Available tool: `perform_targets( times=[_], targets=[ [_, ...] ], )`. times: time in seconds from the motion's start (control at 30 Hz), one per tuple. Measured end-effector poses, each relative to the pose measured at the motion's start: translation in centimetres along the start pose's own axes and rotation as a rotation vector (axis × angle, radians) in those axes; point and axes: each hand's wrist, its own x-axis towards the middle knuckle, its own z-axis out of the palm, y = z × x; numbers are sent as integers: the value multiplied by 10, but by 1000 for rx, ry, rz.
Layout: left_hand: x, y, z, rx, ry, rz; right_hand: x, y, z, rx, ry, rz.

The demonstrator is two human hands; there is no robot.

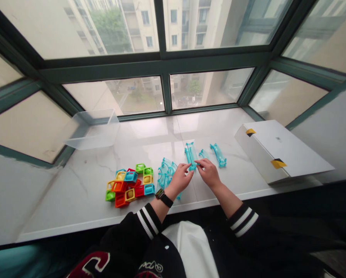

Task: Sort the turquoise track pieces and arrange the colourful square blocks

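Note:
A straight translucent blue track piece (pixel 190 153) lies on the white sill in front of me. At its near end, the fingertips of my left hand (pixel 182 178) pinch the left edge. My right hand (pixel 208 172) has its fingers drawn together on the right edge of that same end. Left of my hands is a cluster of curved blue track pieces (pixel 164 172), partly covered by my left hand. To the right lie a small curved blue piece (pixel 203 153) and another straight blue track piece (pixel 218 155).
A pile of colourful square blocks (pixel 130 187) sits on the left. Behind it stands a clear plastic bin (pixel 96 133) by the window. A white box (pixel 285 148) with yellow-black tabs occupies the right. The marble sill (pixel 83 204) ends at a front edge near my body.

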Motion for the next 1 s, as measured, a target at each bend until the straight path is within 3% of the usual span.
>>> perform_targets(
  times=[1.0],
  targets=[
    [-3, -12, 14, -154, 3, -90, 10, 13, 11, -81, -115, 66]
  ],
)
